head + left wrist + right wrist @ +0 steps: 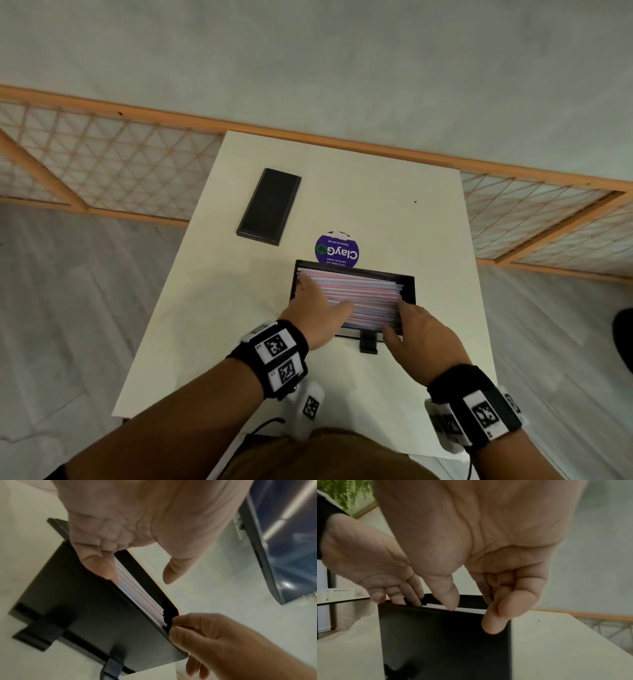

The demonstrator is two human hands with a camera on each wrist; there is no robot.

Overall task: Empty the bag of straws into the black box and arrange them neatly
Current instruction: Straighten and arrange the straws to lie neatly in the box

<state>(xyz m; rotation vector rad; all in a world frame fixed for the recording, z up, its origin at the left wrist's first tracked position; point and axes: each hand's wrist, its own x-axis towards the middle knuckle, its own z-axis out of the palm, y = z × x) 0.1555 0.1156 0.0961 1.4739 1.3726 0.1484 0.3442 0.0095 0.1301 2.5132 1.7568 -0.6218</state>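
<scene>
Resting on straws (359,294): both hands, seemingly half-curled.

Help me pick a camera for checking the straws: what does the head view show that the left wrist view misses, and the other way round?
Head only: the whole straws layer from above, the black lid and purple sticker on the table.
Left wrist only: the straws' right ends short of the black box end wall, seen side-on.
Both: left hand at the left end, right hand at the right.
</scene>
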